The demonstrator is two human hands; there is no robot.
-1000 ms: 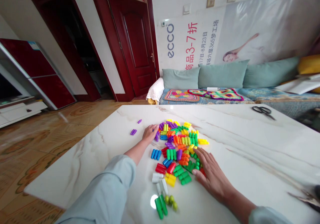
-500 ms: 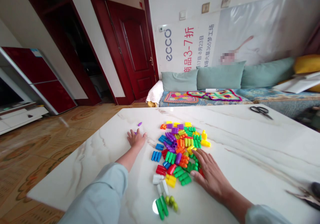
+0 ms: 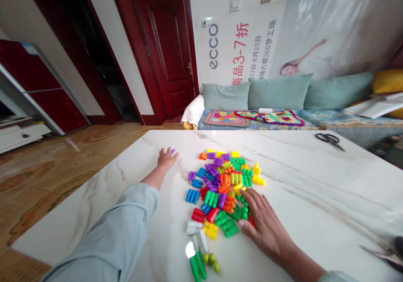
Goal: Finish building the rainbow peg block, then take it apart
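A heap of small colourful plastic building pieces (image 3: 225, 185) lies on the white marble table (image 3: 299, 198). My left hand (image 3: 166, 159) is stretched out far to the left of the heap, fingers spread flat, beside a single purple piece (image 3: 172, 151). A purple double piece (image 3: 192, 175) lies between that hand and the heap. My right hand (image 3: 262, 225) rests flat and open on the near right edge of the heap, fingers touching green and red pieces. Green and white pieces (image 3: 197, 256) lie nearest to me.
Black scissors (image 3: 329, 138) lie at the table's far right. A dark object (image 3: 388, 250) pokes in at the right edge. Beyond the table stand a sofa with teal cushions (image 3: 277, 95), a red door (image 3: 170, 51) and a tiled floor (image 3: 63, 164) on the left.
My left hand has left the heap and reached further out left toward the lone purple piece. The purple double piece now lies nearer the heap. My right hand has hardly moved.
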